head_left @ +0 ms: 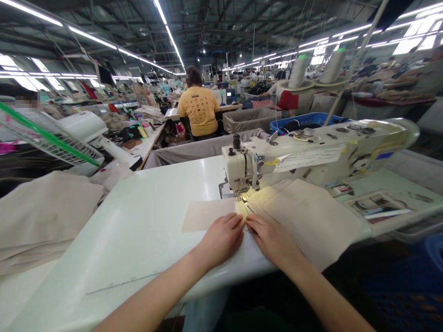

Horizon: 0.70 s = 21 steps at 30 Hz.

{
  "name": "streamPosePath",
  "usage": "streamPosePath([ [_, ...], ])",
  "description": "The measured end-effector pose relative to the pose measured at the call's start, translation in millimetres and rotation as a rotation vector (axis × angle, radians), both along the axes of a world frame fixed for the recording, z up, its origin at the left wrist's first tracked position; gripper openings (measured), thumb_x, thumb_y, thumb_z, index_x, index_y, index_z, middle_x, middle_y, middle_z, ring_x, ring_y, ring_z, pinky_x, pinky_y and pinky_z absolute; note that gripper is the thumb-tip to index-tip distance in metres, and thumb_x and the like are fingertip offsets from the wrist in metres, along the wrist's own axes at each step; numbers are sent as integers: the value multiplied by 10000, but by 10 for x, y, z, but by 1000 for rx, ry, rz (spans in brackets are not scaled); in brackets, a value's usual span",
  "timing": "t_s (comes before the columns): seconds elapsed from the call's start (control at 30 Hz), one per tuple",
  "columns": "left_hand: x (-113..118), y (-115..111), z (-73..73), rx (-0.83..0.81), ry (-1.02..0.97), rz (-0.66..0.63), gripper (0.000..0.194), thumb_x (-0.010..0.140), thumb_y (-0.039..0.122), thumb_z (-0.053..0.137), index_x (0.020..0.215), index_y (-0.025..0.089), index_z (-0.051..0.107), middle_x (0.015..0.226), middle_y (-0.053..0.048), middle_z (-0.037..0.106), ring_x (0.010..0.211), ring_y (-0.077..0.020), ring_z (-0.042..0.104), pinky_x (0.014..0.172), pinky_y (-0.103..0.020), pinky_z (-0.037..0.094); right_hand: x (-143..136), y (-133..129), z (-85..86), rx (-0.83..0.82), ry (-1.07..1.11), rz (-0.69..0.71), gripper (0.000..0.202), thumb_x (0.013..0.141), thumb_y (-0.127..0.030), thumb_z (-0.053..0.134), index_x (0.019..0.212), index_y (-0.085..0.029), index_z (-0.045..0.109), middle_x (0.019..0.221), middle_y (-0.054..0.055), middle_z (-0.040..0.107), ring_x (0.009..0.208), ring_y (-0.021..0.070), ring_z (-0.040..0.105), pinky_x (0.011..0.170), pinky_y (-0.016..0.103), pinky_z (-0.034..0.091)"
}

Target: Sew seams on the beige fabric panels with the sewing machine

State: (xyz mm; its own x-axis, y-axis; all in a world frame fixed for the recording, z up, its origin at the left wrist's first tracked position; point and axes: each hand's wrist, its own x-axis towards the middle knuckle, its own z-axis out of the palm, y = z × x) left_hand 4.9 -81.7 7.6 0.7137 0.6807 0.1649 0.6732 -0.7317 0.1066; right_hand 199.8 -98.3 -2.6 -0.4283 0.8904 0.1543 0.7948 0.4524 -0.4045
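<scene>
Both my hands are close together just in front of the needle area of a white sewing machine (pixel 244 173), whose lamp lights the cloth yellow. My left hand (pixel 223 235) has its fingers pressed together on the near edge of a beige fabric piece (pixel 204 214) that lies flat to the left of the needle. With bent fingers, my right hand (pixel 272 235) grips the edge of a larger beige fabric panel (pixel 308 212), which spreads to the right under the machine arm and hangs over the table's front edge. My fingertips partly hide the cloth edges between them.
A pale green sewing table (pixel 138 221) carries the machine. Piled beige cloth (pixel 44 212) lies at the left. Thread cones (pixel 298 71) stand behind the machine, near a blue basket (pixel 311 120). Ahead sits a person in a yellow shirt (pixel 198 108). A parts tray (pixel 380 205) is at right.
</scene>
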Motion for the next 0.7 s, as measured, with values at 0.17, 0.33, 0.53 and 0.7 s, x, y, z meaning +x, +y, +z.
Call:
streamPosePath([
  [0.17,-25,14,41,-11,-27,-42,269,990,201,446,1187,135,618,1180,-129,667,1139,-266,607,971,-412,551,0,21,21,-26,-1,-3,362,952,-101,489,1249,-197,672,1349,89,664,1132,244,682,962,349,535],
  [0.33,-29,96,91,-25,-18,-53,219,987,215,447,1075,175,644,1092,-114,671,1090,-247,623,948,-402,554,-18,86,91,-42,14,4,336,957,-105,484,1198,-212,691,1289,76,690,1097,221,687,920,313,529],
  [0.53,-57,217,90,-7,-19,-50,212,986,235,458,1025,188,661,1023,-97,663,1032,-236,623,917,-382,545,-50,183,122,-52,11,0,301,982,-141,470,1191,-207,677,1249,63,698,1040,218,697,858,303,521],
  [0.7,-72,335,105,21,-7,-47,247,997,234,433,945,178,668,968,-89,656,964,-225,623,869,-360,542,-86,283,119,-53,-12,-12,298,986,-146,466,1183,-226,675,1267,60,691,1050,218,694,853,296,512],
])
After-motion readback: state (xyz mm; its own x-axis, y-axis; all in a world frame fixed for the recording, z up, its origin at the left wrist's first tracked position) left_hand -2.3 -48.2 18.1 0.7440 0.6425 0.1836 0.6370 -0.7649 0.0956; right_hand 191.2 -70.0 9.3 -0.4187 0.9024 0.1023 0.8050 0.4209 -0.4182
